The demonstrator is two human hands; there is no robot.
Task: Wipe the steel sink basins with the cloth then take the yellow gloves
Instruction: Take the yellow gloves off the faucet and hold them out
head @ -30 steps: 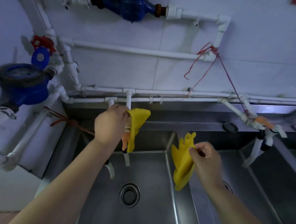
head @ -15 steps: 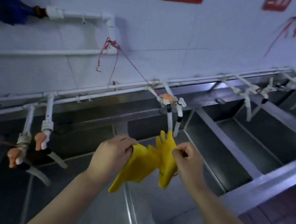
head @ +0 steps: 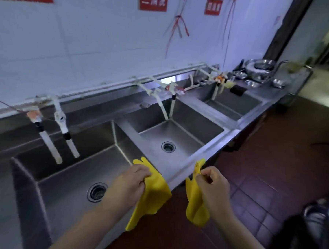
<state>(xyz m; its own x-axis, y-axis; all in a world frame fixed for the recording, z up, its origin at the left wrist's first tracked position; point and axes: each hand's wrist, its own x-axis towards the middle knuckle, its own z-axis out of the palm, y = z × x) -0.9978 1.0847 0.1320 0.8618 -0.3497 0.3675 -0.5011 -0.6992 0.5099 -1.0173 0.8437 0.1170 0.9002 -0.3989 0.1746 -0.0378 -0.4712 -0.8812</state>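
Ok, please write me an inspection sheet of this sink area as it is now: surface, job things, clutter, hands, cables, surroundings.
Surface: steel sink unit, three basins in view, drains uncovered.
Job's things: one yellow glove in the left hand, second yellow glove in the right; cloth not seen.
Clutter: steel bowls on the far counter end.
Hands: left hand grips its glove; right hand pinches its glove.
Cables: red strings hang on the wall.
Surroundings: white tiled wall, red signs, dark red floor tiles.

Both forearms bare; left hand (head: 129,181), right hand (head: 213,187) ungloved, no sleeves.
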